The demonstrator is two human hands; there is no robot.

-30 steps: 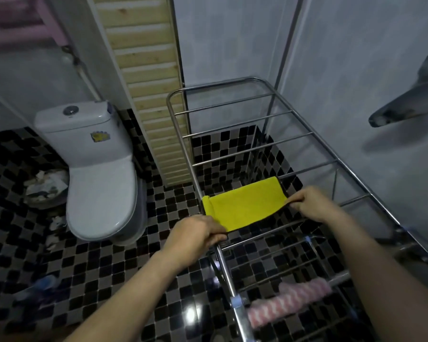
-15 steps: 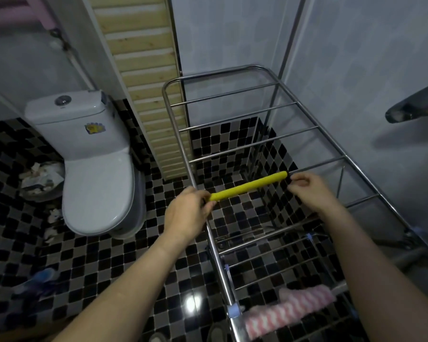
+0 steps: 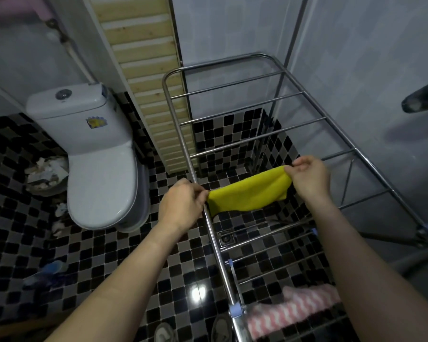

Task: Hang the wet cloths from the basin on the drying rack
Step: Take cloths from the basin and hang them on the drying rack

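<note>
Cloth (image 3: 247, 193), pinched by left hand (image 3: 181, 206) and right hand (image 3: 309, 178), hides rail (image 3: 337, 155).

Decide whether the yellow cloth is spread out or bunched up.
Spread out: the yellow cloth is stretched wide between the left hand and right hand, each pinching an end.

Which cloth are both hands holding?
The yellow cloth, pinched at its ends by the left hand and right hand. The pink-and-white striped cloth lies on the drying rack, untouched.
</note>
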